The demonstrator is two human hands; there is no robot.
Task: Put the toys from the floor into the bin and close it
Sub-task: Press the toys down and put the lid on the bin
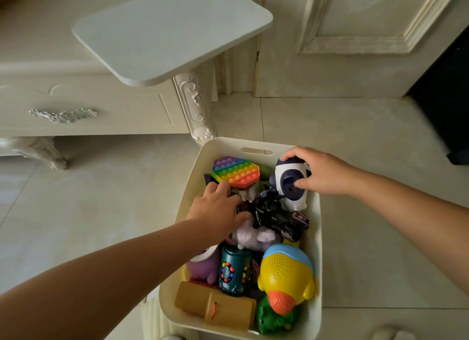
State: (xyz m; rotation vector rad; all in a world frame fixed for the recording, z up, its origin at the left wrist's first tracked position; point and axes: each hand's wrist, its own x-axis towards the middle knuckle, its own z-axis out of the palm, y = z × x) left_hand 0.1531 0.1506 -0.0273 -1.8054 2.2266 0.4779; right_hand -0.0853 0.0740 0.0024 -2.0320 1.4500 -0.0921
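The bin stands open on the tiled floor, heaped with toys; its near edge is cut off by the bottom of the view.

The right hand grips a white-and-navy toy over the bin's far right corner, fingers curled over its top and thumb pressed on its dark front. The toy's lower part sinks behind the pile, so what it rests on is unclear.

The left hand reaches into the bin from its left wall, palm down on the heap. Its fingertips disappear among the toys just beside a rainbow pop pad, and I cannot tell whether they grasp anything or only press.

In the bin's middle lie a black car, tangled and hard to read, and a lilac figure partly under the left wrist. Nearer in the bin are a purple toy, half hidden by the forearm, a teal can, a yellow duck, a green toy mostly under the duck, and a wooden block.

Beyond the bin's far left corner stands a cream cabinet
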